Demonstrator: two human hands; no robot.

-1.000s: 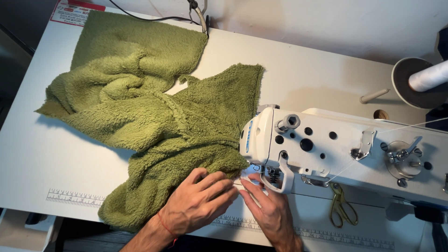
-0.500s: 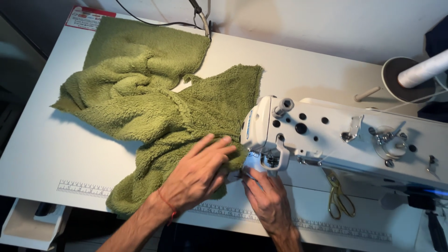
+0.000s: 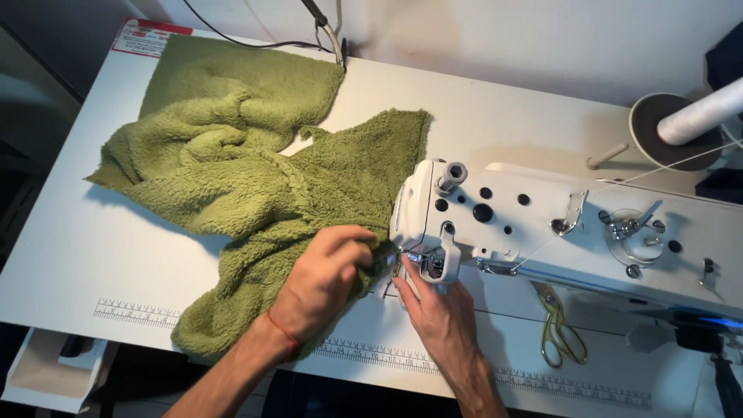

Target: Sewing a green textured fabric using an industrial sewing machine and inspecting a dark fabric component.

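A fluffy green fleece fabric (image 3: pixel 232 178) lies bunched across the white sewing table (image 3: pixel 70 248). My left hand (image 3: pixel 321 282) rests on its lower edge, fingers curled and pinching the fabric close to the needle area. Just below the head of the white sewing machine (image 3: pixel 557 224) lies my right hand (image 3: pixel 437 313), fingers reaching up to the presser foot (image 3: pixel 410 259), touching the fabric edge there. Whether it grips anything is hidden by the machine head.
Yellow-handled scissors (image 3: pixel 559 333) lie on the table under the machine arm. A white thread cone (image 3: pixel 696 116) on a dark round stand is at the back right. A black cable (image 3: pixel 255 42) runs along the far edge. Printed rulers (image 3: pixel 139 313) mark the front edge.
My left hand has slid up and right over the fabric toward the needle, and its fingers have curled. The right hand has moved up under the machine head. The view shifted.
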